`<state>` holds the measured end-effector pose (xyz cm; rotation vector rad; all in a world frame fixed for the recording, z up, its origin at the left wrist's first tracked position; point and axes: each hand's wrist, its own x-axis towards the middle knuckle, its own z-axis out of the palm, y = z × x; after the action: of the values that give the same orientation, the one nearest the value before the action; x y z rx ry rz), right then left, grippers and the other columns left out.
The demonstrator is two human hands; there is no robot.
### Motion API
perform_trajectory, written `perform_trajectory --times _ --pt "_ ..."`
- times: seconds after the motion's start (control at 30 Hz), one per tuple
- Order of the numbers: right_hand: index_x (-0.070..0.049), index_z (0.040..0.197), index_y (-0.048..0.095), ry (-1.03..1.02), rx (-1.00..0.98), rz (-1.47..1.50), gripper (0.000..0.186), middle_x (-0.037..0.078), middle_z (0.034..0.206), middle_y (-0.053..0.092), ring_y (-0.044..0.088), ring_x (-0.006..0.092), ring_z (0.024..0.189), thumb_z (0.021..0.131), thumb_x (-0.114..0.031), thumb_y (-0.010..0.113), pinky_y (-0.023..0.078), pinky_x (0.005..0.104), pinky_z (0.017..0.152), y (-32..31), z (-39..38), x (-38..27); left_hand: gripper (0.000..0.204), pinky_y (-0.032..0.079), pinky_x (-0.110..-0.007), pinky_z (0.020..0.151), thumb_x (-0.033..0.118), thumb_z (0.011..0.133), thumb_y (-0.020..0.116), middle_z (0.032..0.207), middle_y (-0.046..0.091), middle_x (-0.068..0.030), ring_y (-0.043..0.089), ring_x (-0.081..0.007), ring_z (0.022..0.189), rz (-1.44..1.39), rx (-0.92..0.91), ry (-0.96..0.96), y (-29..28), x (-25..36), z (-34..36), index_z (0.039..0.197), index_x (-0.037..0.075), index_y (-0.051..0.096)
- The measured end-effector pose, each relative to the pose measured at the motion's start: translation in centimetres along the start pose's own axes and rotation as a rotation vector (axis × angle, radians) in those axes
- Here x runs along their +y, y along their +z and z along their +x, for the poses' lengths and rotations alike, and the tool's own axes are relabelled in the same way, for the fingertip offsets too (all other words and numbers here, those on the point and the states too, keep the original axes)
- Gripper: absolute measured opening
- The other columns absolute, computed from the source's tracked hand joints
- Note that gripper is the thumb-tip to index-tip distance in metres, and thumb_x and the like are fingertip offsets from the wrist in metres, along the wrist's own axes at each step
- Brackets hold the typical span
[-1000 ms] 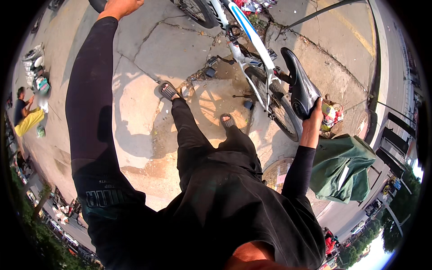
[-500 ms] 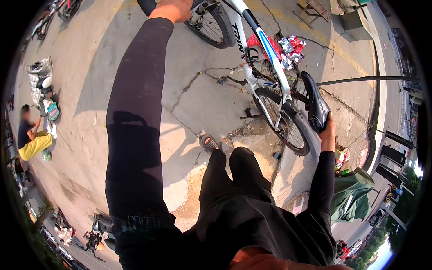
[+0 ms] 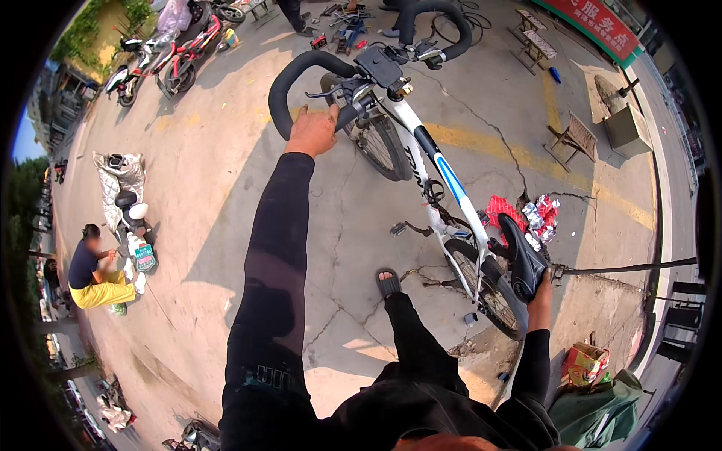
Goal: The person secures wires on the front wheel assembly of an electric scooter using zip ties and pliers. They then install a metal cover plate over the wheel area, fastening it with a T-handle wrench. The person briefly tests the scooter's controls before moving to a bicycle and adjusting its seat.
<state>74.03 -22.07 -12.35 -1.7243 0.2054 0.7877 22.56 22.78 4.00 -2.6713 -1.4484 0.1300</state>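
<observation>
A white road bicycle (image 3: 421, 139) with blue and black marks stands in front of me, its front end pointing away. My left hand (image 3: 314, 129) is closed round the left side of the black-taped drop handlebar (image 3: 284, 90). A dark flat device or holder (image 3: 380, 66) sits at the middle of the bar. My right hand (image 3: 540, 297) grips the rear of the black saddle (image 3: 523, 259), its fingers partly hidden beneath. The front wheel (image 3: 380, 150) and rear wheel (image 3: 500, 304) rest on the ground. My sandalled foot (image 3: 387, 282) is left of the rear wheel.
Red and silver crumpled wrappers (image 3: 538, 218) lie right of the frame. Scattered tools (image 3: 350, 30) lie at the far side, near other people's legs. Wooden folding stools (image 3: 575, 139) stand right. A person in yellow trousers (image 3: 105, 289) crouches left by a parked scooter (image 3: 135, 225).
The view has tilted up and now takes in the handlebar and the tools beyond. Both hands keep their hold on the bicycle, and it appears to have moved forward a little past my feet.
</observation>
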Motion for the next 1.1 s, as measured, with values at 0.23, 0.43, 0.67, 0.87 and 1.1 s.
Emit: perform_trajectory --times 0.23,0.43,0.67,0.87,1.1 --pt "0.009 0.132 0.050 0.075 0.084 -0.125 0.083 0.017 0.124 0.059 0.064 0.0273 0.100 0.087 -0.060 0.061 0.051 0.0402 0.087 17.4 -3.0 -1.7 0.060 0.039 -0.053 0.103 0.023 0.078 0.070 0.091 0.070 -0.0136 0.067 -0.0315 0.092 0.010 -0.106 -0.075 0.5 -16.5 8.5 0.129 0.010 0.042" --pt "0.007 0.132 0.051 -0.126 0.263 -0.242 0.080 0.018 0.124 0.060 0.063 0.0273 0.103 0.083 -0.054 0.069 0.050 0.0375 0.089 33.3 -7.2 -1.6 0.056 0.039 -0.054 0.100 0.021 0.079 0.067 0.093 0.070 -0.0160 0.066 -0.0343 0.095 0.007 -0.062 -0.049 2.4 -31.3 16.5 0.127 0.009 0.042" --pt "0.023 0.118 0.053 -0.215 0.265 -0.241 0.096 0.024 0.117 0.062 0.063 0.0304 0.101 0.082 -0.066 0.061 0.048 0.0381 0.088 47.5 -5.1 -5.1 0.064 0.040 -0.052 0.100 0.025 0.083 0.062 0.109 0.067 -0.0214 0.063 -0.0351 0.104 0.111 -0.062 0.064 2.6 -44.7 28.0 0.139 0.009 0.037" --pt "0.022 0.112 0.056 -0.208 0.368 -0.333 0.093 0.027 0.113 0.064 0.062 0.0316 0.102 0.085 -0.067 0.055 0.045 0.0386 0.089 57.3 -8.8 -6.4 0.066 0.049 -0.048 0.087 0.033 0.088 0.059 0.106 0.065 -0.0262 0.063 -0.0425 0.097 0.150 0.081 0.265 5.9 -57.8 35.7 0.145 0.013 0.031" --pt "0.023 0.106 0.059 -0.217 0.399 -0.455 0.092 0.030 0.104 0.065 0.064 0.0368 0.093 0.090 -0.066 0.048 0.047 0.0394 0.086 67.6 -18.6 -5.6 0.069 0.039 -0.052 0.102 0.037 0.090 0.061 0.123 0.062 -0.0179 0.058 -0.0350 0.113 0.245 0.015 0.186 8.2 -68.5 35.7 0.148 0.016 0.030"
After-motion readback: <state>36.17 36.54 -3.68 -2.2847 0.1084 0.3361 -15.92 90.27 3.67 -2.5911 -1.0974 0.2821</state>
